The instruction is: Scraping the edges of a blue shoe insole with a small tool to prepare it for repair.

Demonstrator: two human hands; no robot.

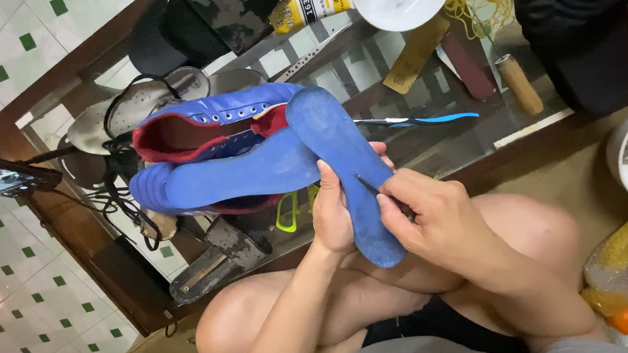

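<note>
Two hands work over a blue shoe sole (343,167). The left hand (331,216) grips the sole from beneath, thumb pressed on its face. The right hand (435,216) pinches a thin dark tool (367,184), tip touching the sole. Just beyond the left hand lies a blue shoe (208,132) on a glass-topped table (428,124), green-and-white tiled floor (12,286) around.

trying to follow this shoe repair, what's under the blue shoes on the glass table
Under the blue shoes lie black laces, pale insoles and a yellow-green loop on the glass table. The shoes and the left hand cover the rest, so it cannot be seen.
</note>
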